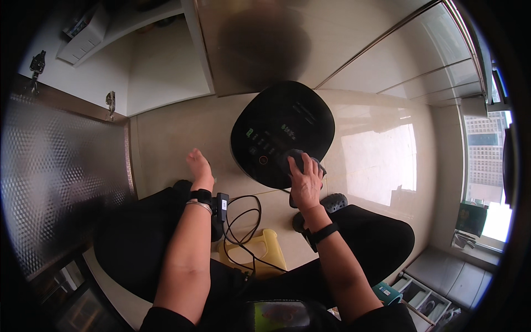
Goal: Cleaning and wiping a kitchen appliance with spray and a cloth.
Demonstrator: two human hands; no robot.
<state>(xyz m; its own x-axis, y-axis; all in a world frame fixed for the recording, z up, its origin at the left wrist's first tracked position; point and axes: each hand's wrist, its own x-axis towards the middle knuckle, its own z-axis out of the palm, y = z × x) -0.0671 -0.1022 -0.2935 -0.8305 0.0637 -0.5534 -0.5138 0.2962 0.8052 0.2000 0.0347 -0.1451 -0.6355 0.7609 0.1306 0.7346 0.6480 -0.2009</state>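
Observation:
A black, rounded kitchen appliance (286,120) with a touch panel stands on the tiled floor before me. One ring on its panel glows orange. My right hand (306,182) presses a dark grey cloth (295,157) onto the near right part of its top, fingers bent over the cloth. To the left of the appliance, apart from it, my left hand (200,168) hangs in the air. It is seen edge-on, and its fingers are partly hidden. I see nothing held in it.
Between my legs lie a looped black cable (249,232) and a yellow plastic stool (274,249). A cabinet (166,70) stands open at the far left, its textured door (62,178) swung out beside me. Closed cabinet fronts (398,54) line the far right. A pull-out drawer (423,294) sits at lower right.

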